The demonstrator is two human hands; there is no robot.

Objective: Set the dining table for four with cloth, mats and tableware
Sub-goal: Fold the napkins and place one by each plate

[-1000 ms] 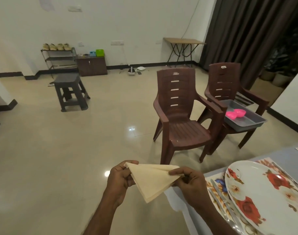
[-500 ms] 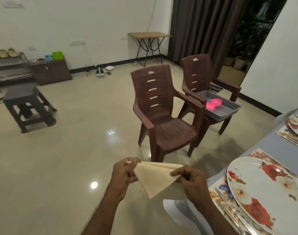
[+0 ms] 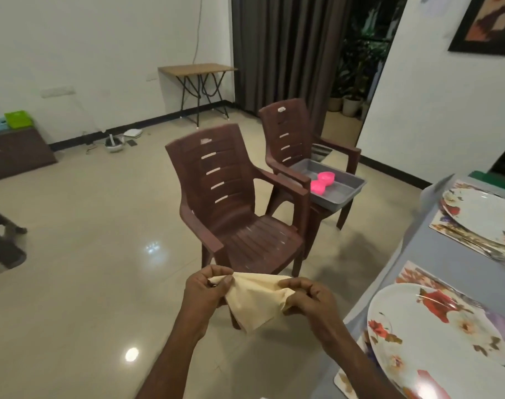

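A cream cloth napkin (image 3: 252, 302), folded into a rough triangle, hangs between my hands above the floor, left of the table. My left hand (image 3: 205, 290) pinches its left corner and my right hand (image 3: 308, 298) grips its right corner, which is bunched there. At the right the dining table (image 3: 447, 254) wears a grey cloth. On it a floral white plate (image 3: 435, 338) sits on a floral mat (image 3: 412, 275), and a second floral plate (image 3: 481, 214) sits on another mat (image 3: 447, 228) farther back.
Two brown plastic armchairs stand ahead, the nearer chair (image 3: 234, 203) bare, the farther chair (image 3: 297, 139) carrying a grey tray (image 3: 340, 191) with pink bowls (image 3: 323, 181). A small folding table (image 3: 198, 69) stands by the wall. Dark curtains and a low cabinet (image 3: 12, 154) line the room.
The view has swung right, bringing more of the table and a second plate into sight. The napkin's right corner is now bunched in my right hand, and the hands sit closer to the chair.
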